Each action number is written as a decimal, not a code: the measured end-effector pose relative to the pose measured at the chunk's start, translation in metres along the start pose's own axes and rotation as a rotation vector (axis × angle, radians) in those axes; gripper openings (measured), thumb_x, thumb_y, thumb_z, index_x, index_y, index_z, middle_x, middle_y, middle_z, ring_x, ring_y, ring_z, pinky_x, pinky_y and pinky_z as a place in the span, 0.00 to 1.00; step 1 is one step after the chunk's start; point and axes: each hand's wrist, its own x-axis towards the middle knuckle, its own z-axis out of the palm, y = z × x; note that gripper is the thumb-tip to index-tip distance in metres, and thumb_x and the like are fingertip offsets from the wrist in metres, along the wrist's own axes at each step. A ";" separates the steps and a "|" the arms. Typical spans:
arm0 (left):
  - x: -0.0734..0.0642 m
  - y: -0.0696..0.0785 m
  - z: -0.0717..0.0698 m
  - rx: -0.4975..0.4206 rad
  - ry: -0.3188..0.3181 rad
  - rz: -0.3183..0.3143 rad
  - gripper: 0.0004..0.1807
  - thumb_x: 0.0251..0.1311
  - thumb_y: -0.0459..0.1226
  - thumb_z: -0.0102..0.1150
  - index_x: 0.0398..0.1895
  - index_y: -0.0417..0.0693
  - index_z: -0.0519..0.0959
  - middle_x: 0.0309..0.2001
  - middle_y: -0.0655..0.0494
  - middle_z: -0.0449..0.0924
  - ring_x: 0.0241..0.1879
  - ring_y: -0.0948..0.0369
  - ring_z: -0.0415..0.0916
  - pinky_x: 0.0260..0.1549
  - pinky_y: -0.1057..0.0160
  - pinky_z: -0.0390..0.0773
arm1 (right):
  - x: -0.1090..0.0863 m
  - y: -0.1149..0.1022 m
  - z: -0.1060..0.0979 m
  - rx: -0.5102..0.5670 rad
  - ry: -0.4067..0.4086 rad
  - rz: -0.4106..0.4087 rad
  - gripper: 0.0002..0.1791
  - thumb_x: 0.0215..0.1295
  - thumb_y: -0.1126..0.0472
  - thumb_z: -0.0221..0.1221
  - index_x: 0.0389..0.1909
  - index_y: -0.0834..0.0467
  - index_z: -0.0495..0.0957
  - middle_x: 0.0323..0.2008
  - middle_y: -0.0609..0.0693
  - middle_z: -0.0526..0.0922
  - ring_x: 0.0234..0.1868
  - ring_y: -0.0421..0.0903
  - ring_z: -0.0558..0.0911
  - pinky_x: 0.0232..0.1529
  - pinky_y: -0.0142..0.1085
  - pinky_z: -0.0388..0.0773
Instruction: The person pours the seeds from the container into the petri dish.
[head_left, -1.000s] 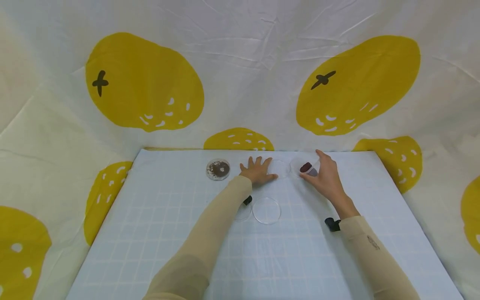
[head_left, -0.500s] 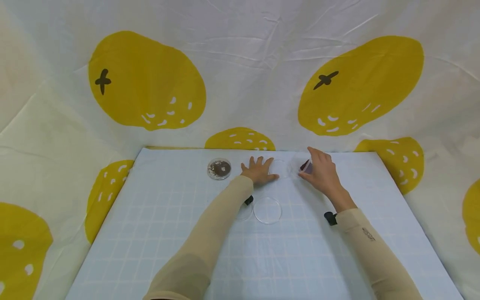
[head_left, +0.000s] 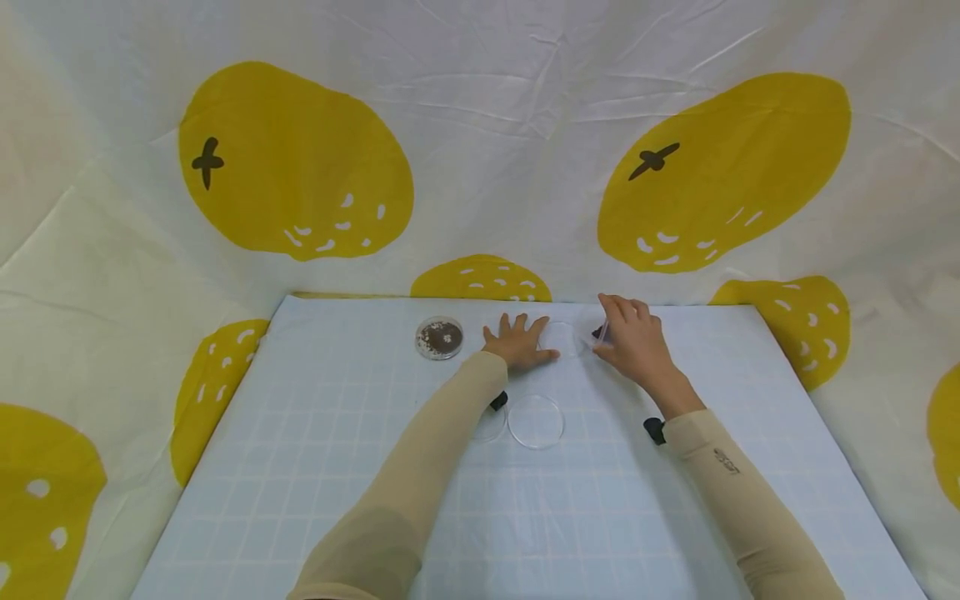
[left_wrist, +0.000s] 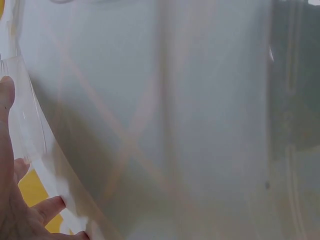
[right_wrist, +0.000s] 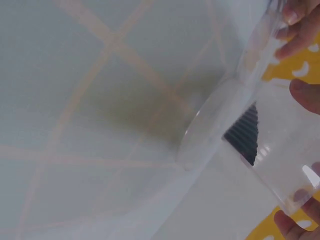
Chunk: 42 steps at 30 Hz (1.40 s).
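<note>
My right hand (head_left: 637, 343) holds a small clear plastic cup (right_wrist: 287, 155) between thumb and fingers, tipped over to the left. A dark ridged mass (right_wrist: 246, 134) sits at the cup's lower side, toward its mouth. Below the cup lies a clear shallow dish (right_wrist: 205, 122). Beside it, my left hand (head_left: 517, 343) rests with fingers spread, its forefinger and thumb at the left rim of another clear dish (left_wrist: 29, 112). A dish of dark brown crumbs (head_left: 437, 339) with pale specks stands to the left of that hand.
Two more clear round dishes lie nearer to me: one dish (head_left: 536, 447) in the middle, the other dish (head_left: 489, 439) partly behind my left sleeve (head_left: 420, 467). A white cloth (head_left: 495, 167) with yellow fruit prints hangs behind the checked table (head_left: 300, 467).
My right hand has moved slightly left and turned the cup further over, so less of the dark mass shows from the head view. My left hand stays in place.
</note>
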 end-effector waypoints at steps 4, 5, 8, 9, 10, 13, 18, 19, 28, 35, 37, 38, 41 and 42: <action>0.002 0.000 0.002 0.001 0.002 -0.005 0.45 0.64 0.71 0.43 0.81 0.72 0.44 0.80 0.51 0.43 0.77 0.39 0.35 0.65 0.28 0.44 | 0.001 -0.003 0.000 -0.035 0.006 -0.013 0.51 0.52 0.57 0.76 0.73 0.64 0.59 0.68 0.64 0.65 0.66 0.69 0.61 0.57 0.68 0.62; 0.002 0.000 0.003 0.002 0.003 -0.004 0.45 0.64 0.71 0.43 0.81 0.72 0.44 0.80 0.51 0.43 0.77 0.39 0.35 0.65 0.28 0.44 | 0.001 -0.003 0.000 -0.044 0.004 -0.014 0.51 0.52 0.57 0.76 0.73 0.64 0.59 0.68 0.64 0.65 0.66 0.68 0.61 0.57 0.68 0.63; 0.004 -0.001 0.004 0.001 -0.002 -0.005 0.45 0.64 0.71 0.42 0.81 0.73 0.43 0.80 0.51 0.43 0.77 0.39 0.35 0.65 0.27 0.44 | 0.002 -0.005 0.000 -0.067 -0.011 -0.009 0.52 0.52 0.57 0.77 0.74 0.63 0.59 0.69 0.64 0.64 0.67 0.68 0.60 0.58 0.67 0.62; 0.005 -0.001 0.004 0.002 -0.004 -0.003 0.45 0.64 0.71 0.42 0.81 0.73 0.43 0.80 0.52 0.42 0.77 0.39 0.34 0.65 0.27 0.44 | 0.002 -0.005 0.000 -0.073 -0.017 -0.007 0.52 0.52 0.57 0.77 0.74 0.63 0.58 0.69 0.64 0.64 0.67 0.68 0.60 0.58 0.67 0.62; 0.005 -0.001 0.004 0.002 -0.006 -0.002 0.45 0.64 0.71 0.42 0.81 0.74 0.43 0.80 0.52 0.42 0.77 0.39 0.34 0.65 0.27 0.44 | 0.003 -0.005 0.000 -0.076 -0.021 -0.005 0.52 0.52 0.57 0.77 0.74 0.62 0.58 0.69 0.64 0.64 0.67 0.68 0.60 0.59 0.67 0.62; 0.007 -0.002 0.006 -0.001 -0.009 0.002 0.45 0.64 0.71 0.43 0.81 0.74 0.43 0.80 0.51 0.42 0.77 0.39 0.34 0.64 0.27 0.43 | 0.003 -0.007 0.001 -0.092 -0.033 -0.005 0.53 0.52 0.57 0.77 0.75 0.62 0.57 0.69 0.64 0.64 0.67 0.68 0.60 0.60 0.67 0.62; 0.010 -0.002 0.008 0.000 -0.005 0.005 0.46 0.63 0.72 0.43 0.81 0.73 0.44 0.80 0.51 0.42 0.76 0.39 0.34 0.64 0.26 0.44 | 0.003 -0.009 0.002 -0.127 -0.025 -0.022 0.53 0.51 0.57 0.78 0.74 0.61 0.58 0.68 0.63 0.65 0.67 0.68 0.60 0.59 0.66 0.63; 0.011 -0.002 0.009 0.000 -0.005 0.004 0.46 0.63 0.72 0.43 0.81 0.73 0.44 0.80 0.51 0.42 0.76 0.39 0.34 0.64 0.26 0.44 | 0.003 -0.010 0.002 -0.136 -0.021 -0.027 0.53 0.50 0.57 0.78 0.74 0.61 0.58 0.68 0.63 0.65 0.67 0.68 0.60 0.59 0.66 0.63; 0.014 -0.004 0.010 -0.003 -0.008 -0.006 0.46 0.62 0.73 0.43 0.80 0.75 0.44 0.80 0.52 0.42 0.77 0.39 0.34 0.64 0.26 0.43 | 0.004 -0.014 -0.001 -0.171 0.000 -0.052 0.53 0.51 0.57 0.78 0.74 0.60 0.58 0.68 0.63 0.66 0.67 0.67 0.60 0.59 0.66 0.63; 0.016 -0.004 0.011 0.002 -0.001 -0.011 0.46 0.62 0.73 0.43 0.80 0.75 0.44 0.80 0.53 0.43 0.77 0.40 0.33 0.64 0.26 0.43 | 0.006 -0.014 -0.001 -0.195 -0.011 -0.064 0.53 0.51 0.57 0.77 0.74 0.60 0.58 0.69 0.63 0.65 0.68 0.67 0.59 0.58 0.66 0.63; 0.016 -0.004 0.011 0.001 -0.002 -0.012 0.46 0.62 0.72 0.43 0.80 0.75 0.44 0.80 0.53 0.42 0.77 0.40 0.33 0.64 0.26 0.43 | 0.006 -0.014 -0.001 -0.197 -0.011 -0.068 0.53 0.51 0.57 0.78 0.74 0.59 0.58 0.69 0.62 0.65 0.68 0.67 0.59 0.58 0.66 0.63; 0.015 -0.004 0.011 0.001 -0.003 -0.013 0.46 0.62 0.72 0.43 0.80 0.75 0.44 0.80 0.53 0.42 0.77 0.40 0.33 0.64 0.26 0.43 | 0.006 -0.014 0.000 -0.196 -0.011 -0.070 0.53 0.51 0.57 0.78 0.74 0.59 0.58 0.69 0.62 0.64 0.68 0.67 0.59 0.59 0.66 0.63; 0.014 -0.004 0.009 0.002 -0.006 -0.010 0.46 0.63 0.72 0.42 0.80 0.74 0.43 0.80 0.52 0.42 0.77 0.40 0.33 0.64 0.26 0.43 | 0.006 -0.013 0.001 -0.201 -0.008 -0.076 0.53 0.51 0.57 0.78 0.74 0.59 0.58 0.69 0.62 0.64 0.68 0.68 0.59 0.58 0.66 0.63; 0.013 -0.004 0.009 0.000 -0.008 -0.009 0.46 0.63 0.72 0.43 0.80 0.74 0.43 0.80 0.52 0.42 0.77 0.39 0.33 0.64 0.26 0.42 | 0.007 -0.013 0.001 -0.204 -0.006 -0.079 0.53 0.51 0.57 0.78 0.74 0.59 0.58 0.69 0.62 0.65 0.68 0.68 0.59 0.58 0.66 0.63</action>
